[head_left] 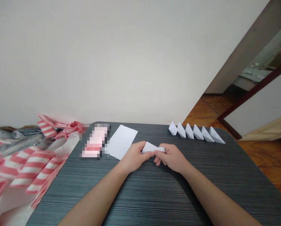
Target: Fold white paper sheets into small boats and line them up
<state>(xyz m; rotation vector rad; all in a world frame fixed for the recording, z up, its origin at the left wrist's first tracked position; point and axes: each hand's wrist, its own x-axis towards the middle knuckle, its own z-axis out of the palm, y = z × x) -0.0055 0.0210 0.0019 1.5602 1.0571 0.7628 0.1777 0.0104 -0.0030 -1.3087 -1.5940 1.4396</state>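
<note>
Between my two hands is a small folded piece of white paper (152,147), held just above the dark table. My left hand (136,157) grips its left end, thumb along the near edge. On the right end, my right hand (172,157) pinches it between thumb and fingers, the thumbs almost meeting in the middle. Behind my left hand lies a stack of flat white paper sheets (123,139). Several folded white paper boats (194,131) stand in a slanting row at the table's back right. My fingers hide the paper's lower part.
The dark wood-grain table (142,194) meets a pale wall (131,62) at its back edge. A blurred-out pinkish object (95,141) lies at the back left. Red-and-white striped cloth (29,166) is heaped beyond the left edge. Wooden floor (265,157) shows at right.
</note>
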